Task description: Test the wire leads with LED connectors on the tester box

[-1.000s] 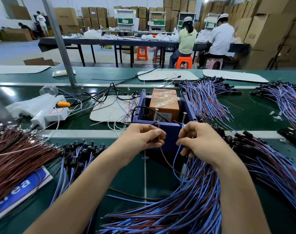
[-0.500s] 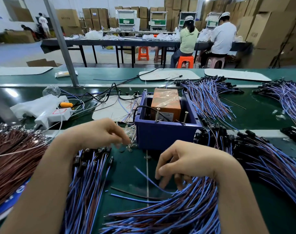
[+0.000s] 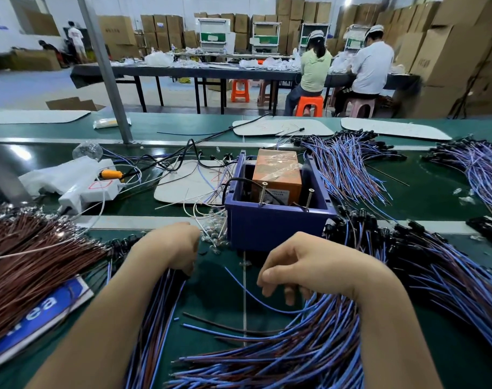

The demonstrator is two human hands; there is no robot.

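The tester box [image 3: 278,228] is a blue bin holding an orange taped block [image 3: 277,175], with two upright screws [image 3: 263,192] at its near rim. My left hand [image 3: 169,248] is left of the box, fingers curled down onto the connector end of a blue and brown lead bundle [image 3: 155,318]; it appears to grip a lead, though its fingertips are hidden. My right hand [image 3: 303,268] hovers in front of the box over a big pile of leads [image 3: 309,346], thumb and fingers pinching a single blue wire lead [image 3: 247,293].
Brown wires [image 3: 37,265] fan out at the left over a blue sign [image 3: 42,310]. More lead bundles with black connectors [image 3: 407,248] lie at the right and behind the box. A white power strip [image 3: 93,192] and loose cables sit at the back left. People work at a far table.
Both hands left the screws on the box. My left hand carried a lead leftward and lowered onto the left bundle. My right hand dropped to the near pile and picked at a blue wire.
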